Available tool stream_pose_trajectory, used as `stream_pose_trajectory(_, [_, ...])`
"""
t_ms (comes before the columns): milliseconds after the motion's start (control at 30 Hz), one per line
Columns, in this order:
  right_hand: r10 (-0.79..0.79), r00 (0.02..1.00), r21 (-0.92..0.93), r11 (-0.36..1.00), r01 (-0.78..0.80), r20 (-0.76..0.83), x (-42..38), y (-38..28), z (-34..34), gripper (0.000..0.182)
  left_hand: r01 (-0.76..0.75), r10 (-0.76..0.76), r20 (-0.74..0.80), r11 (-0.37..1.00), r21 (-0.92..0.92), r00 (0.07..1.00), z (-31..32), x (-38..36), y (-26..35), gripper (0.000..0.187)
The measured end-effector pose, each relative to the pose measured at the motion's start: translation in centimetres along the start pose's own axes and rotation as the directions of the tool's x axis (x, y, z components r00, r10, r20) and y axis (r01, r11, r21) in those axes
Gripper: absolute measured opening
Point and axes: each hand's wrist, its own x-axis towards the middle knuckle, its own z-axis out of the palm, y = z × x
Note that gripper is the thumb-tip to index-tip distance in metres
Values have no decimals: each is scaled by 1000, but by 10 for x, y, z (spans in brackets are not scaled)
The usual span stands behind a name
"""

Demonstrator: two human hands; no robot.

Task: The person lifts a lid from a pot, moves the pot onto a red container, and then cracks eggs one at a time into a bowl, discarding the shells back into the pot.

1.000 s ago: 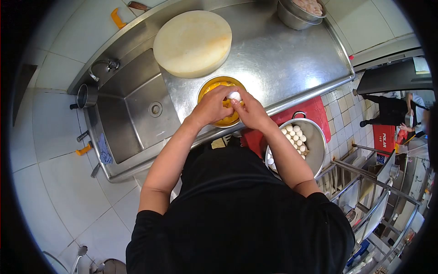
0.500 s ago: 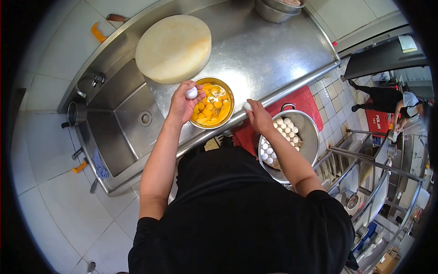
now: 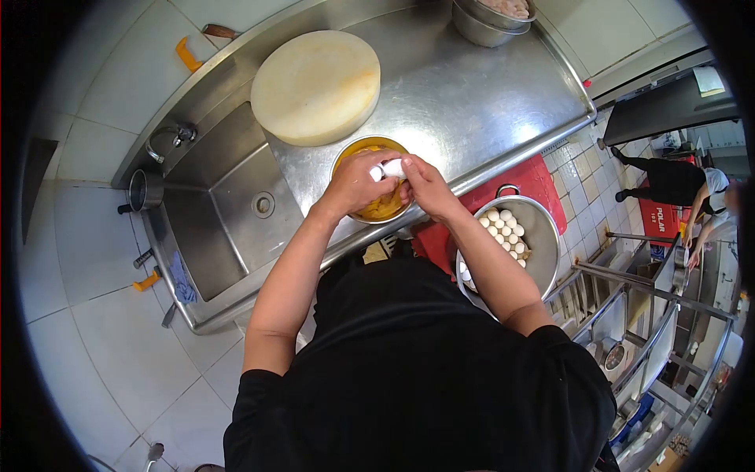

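Over the metal bowl (image 3: 338,161), my two hands meet with white eggs between them. My left hand (image 3: 354,185) is closed around an egg (image 3: 377,172). The fingers of my right hand (image 3: 427,189) grip another egg (image 3: 394,167), which is beside or touching the first one. Whether either shell is cracked I cannot make out. Yellow yolks (image 3: 383,208) fill the bowl below, partly hidden by the hands. To the right, a large metal pot (image 3: 543,236) holds several whole white eggs (image 3: 503,228).
A thick round chopping board (image 3: 314,86) lies on the steel counter (image 3: 464,94) behind the bowl. The sink (image 3: 228,212) is at the left. Stacked metal bowls (image 3: 487,30) stand at the far right corner. Another person (image 3: 680,189) works beyond a metal rack (image 3: 629,283).
My right hand has moved left with its egg from beside the pot to the bowl. My left hand has shifted over the bowl, bringing the two eggs together.
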Motion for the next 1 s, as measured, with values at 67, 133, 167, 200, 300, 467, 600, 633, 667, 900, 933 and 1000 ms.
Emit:
stream_pose_trajectory(67, [-4,1000,-41,999,4,9,1,1,3,37,7,-7,-21,999,41,1000,-1,-5,-2,39])
stream_pose_trajectory(133, [-91,992,-234,966,108,84,3,1,5,39,20,-19,-75,1000,15,997,0,-9,-9,37])
stream_pose_trajectory(167, [-89,992,-234,966,107,87,4,1,5,39,23,-21,-77,1000,15,997,-1,-11,-13,37])
stream_pose_trajectory(200, [-83,991,-318,942,112,102,5,0,4,39,35,-34,-84,999,5,996,-1,-12,-17,37])
stream_pose_trajectory(300, [-163,978,-478,853,208,133,4,-9,5,38,50,-51,-91,999,-11,995,-7,-13,-20,37])
stream_pose_trajectory(467, [-458,875,-768,501,399,156,4,-9,9,42,-41,46,-117,998,45,992,-6,-11,-23,40])
stream_pose_trajectory(600, [-282,958,-683,690,240,52,0,-15,19,49,-45,69,-166,989,142,984,3,-7,-7,50])
stream_pose_trajectory(633, [-203,978,-638,746,189,52,-1,-16,21,51,-35,61,-171,988,152,983,5,-7,-12,48])
stream_pose_trajectory(667, [-306,951,-592,761,267,36,-4,-12,25,53,-12,44,-185,985,172,982,4,-8,-16,46])
stream_pose_trajectory(900, [-212,971,-7,977,212,-115,-21,2,-6,48,245,-500,-43,495,-834,865,-18,-22,-32,52])
stream_pose_trajectory(933, [-220,955,-37,975,217,-198,-33,4,-29,44,244,-502,-25,463,-852,865,-30,-31,-35,58])
stream_pose_trajectory(1000, [-139,862,-64,990,123,-487,-64,9,-78,30,122,-417,-58,392,-912,907,-55,-69,-52,57])
